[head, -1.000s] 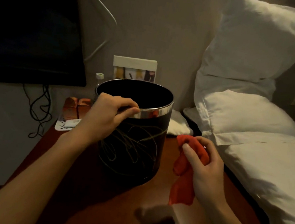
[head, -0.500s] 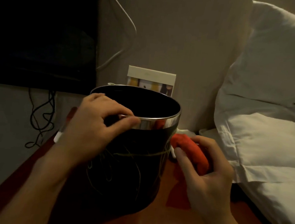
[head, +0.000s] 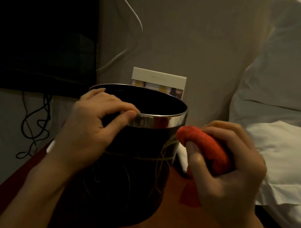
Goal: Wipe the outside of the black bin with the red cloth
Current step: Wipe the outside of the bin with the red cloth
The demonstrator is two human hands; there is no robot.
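Upright on the reddish surface (head: 179,227), the round glossy black bin (head: 129,177) wears a shiny metal rim. Left hand (head: 91,129) pinches that rim; right hand (head: 229,171), just beside the bin's wall, clutches the bunched, nubbly red cloth (head: 205,148), raised closer to the rim than before.

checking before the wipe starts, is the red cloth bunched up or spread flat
Bunched up. The red cloth is wadded in the right hand, with a tail hanging toward the table, beside the black bin.

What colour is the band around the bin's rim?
Shiny silver, on the black bin; the head view shows it clearly.
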